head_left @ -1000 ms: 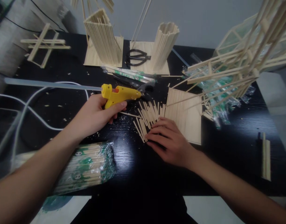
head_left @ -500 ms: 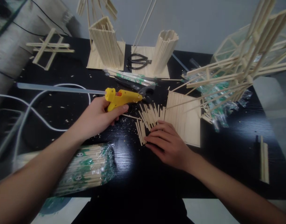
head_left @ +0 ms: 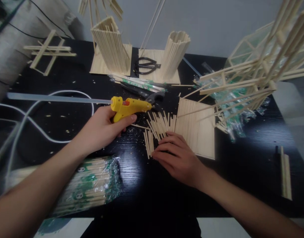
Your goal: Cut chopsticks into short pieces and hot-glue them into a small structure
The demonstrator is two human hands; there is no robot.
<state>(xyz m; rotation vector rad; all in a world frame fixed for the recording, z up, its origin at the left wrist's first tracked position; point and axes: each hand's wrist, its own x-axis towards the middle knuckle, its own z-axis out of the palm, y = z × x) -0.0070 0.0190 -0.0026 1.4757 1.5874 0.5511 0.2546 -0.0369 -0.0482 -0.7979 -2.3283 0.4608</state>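
My left hand (head_left: pixel 102 127) is closed round the handle of a yellow hot glue gun (head_left: pixel 132 106), whose nozzle points right. A long clear glue stick (head_left: pixel 60 97) juts out of its back end. Lower down, my right hand (head_left: pixel 178 157) rests with fingers apart at the near ends of some short cut wooden sticks (head_left: pixel 160 124). Its fingertips touch a small group of sticks (head_left: pixel 148 142) on the left side of the pile; the thumb is hidden. Right of the pile lies a flat panel of glued sticks (head_left: pixel 196 129).
Behind the glue gun lie dark pliers (head_left: pixel 154 97) and black-handled scissors (head_left: pixel 147 65). Two stick towers (head_left: pixel 110 49) stand on bases at the back. A large stick frame (head_left: pixel 261 76) reaches in from the right. Packaged chopsticks (head_left: pixel 92 185) and a white cord (head_left: pixel 25 115) lie at left.
The view has shifted slightly. My left hand still holds the glue gun in nearly the same place, and my right hand stays at the short sticks.
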